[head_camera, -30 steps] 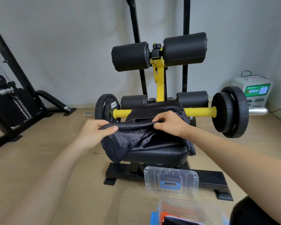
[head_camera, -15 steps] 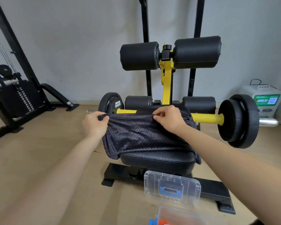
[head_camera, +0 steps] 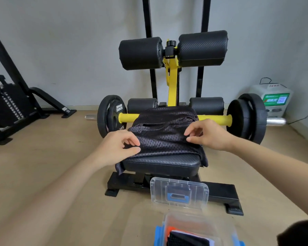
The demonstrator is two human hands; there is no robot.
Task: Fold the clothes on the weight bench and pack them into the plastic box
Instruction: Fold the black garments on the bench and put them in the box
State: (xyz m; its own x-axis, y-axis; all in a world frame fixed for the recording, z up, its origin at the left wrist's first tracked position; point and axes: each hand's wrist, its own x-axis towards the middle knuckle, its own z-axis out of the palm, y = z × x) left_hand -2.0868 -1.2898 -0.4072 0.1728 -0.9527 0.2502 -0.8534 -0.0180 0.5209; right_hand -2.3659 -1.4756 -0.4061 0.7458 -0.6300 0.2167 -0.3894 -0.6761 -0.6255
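A black mesh garment lies folded over the black seat pad of the weight bench, one corner hanging off the pad's left side. My left hand is at the garment's left edge, thumb and fingertips loosely curled and touching the cloth. Over the right side of the garment my right hand has its fingers spread and holds nothing. The clear plastic box with blue latches stands on the floor in front of the bench. Its lid stands upright, and folded orange and black clothes lie inside.
A yellow-handled barbell with black plates lies across behind the seat. Black roller pads and uprights rise behind it. A black weight-stack machine is at the left, a white and green device at the right wall. The floor is wood.
Both hands gripped the garment's top edge and carried it away from me, folding it. Now the cloth lies flat on the pad and both hands have loosened their grip.
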